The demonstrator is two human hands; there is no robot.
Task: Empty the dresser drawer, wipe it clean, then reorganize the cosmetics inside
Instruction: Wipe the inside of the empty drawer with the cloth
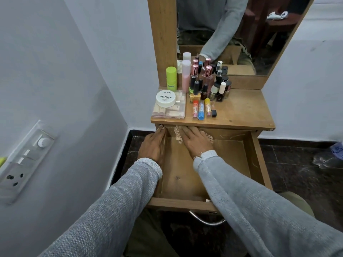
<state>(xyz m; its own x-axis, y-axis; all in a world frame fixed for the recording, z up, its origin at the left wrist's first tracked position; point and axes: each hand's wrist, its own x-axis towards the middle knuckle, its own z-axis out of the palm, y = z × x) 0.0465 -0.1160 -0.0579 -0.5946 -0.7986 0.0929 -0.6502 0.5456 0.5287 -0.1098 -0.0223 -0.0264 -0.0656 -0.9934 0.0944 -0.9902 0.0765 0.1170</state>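
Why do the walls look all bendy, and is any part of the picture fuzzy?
In the head view, the wide-angle lens bows the straight wall lines and tilts the mirror; the light is soft and dim with faint shadows inside the drawer; the edges look blurry, like the switch panel, while the cosmetics on top stay fairly sharp.

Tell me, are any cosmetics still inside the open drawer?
No, the drawer holds only the right hand pressing a cloth; the cosmetics stand on the dresser top.

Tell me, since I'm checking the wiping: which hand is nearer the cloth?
Right. The right hand presses flat on the cloth at the back of the drawer; the left hand rests on the drawer's left wall, beside the cloth.
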